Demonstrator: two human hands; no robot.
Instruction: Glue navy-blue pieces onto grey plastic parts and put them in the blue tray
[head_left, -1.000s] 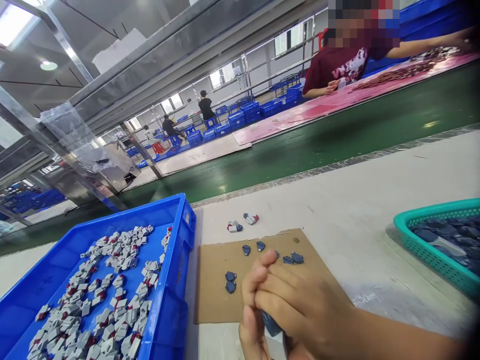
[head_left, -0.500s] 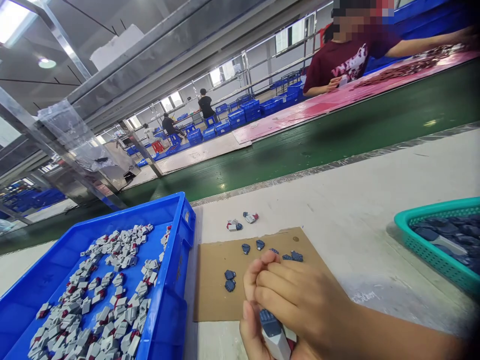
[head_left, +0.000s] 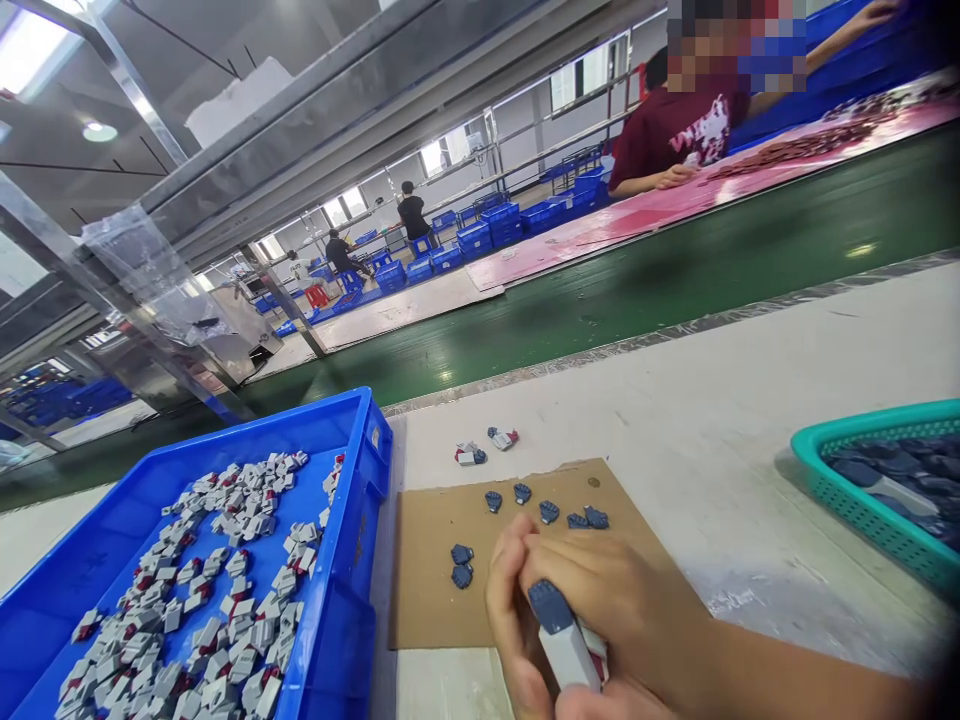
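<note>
At the bottom edge of the view both hands meet around a small toy part with a dark blue plastic cap on a white-grey body (head_left: pixel 564 632), which juts out toward the camera, blue end up and tilted left. The right hand (head_left: pixel 622 610) lies over it from the right, forearm running off to the lower right corner, fingers curled down over the piece and gripping it. The left hand (head_left: pixel 514 640) comes up from beneath, its thumb and fingers (head_left: pixel 501 580) pressed against the left side of the same piece, so both hands clasp it just above the near edge of a flat brown cardboard sheet (head_left: pixel 427 590).

On that cardboard, just beyond the knuckles, small dark blue plastic caps (head_left: pixel 549 511) lie scattered, two more sitting together to the left (head_left: pixel 461 564). Past the sheet's far edge two grey, white and red assembled pieces (head_left: pixel 502 437) rest on the pale worktable (head_left: pixel 712 400).

Left of the cardboard, touching its side, stands a shallow blue plastic tray (head_left: pixel 360 500) strewn with many grey-and-red pieces. At the right edge a teal mesh plastic basket (head_left: pixel 840 490) holds dark blue parts.

Farther off runs a green conveyor belt (head_left: pixel 675 280), and beyond it a person in a maroon shirt (head_left: pixel 675 130) leans over a pink surface.
</note>
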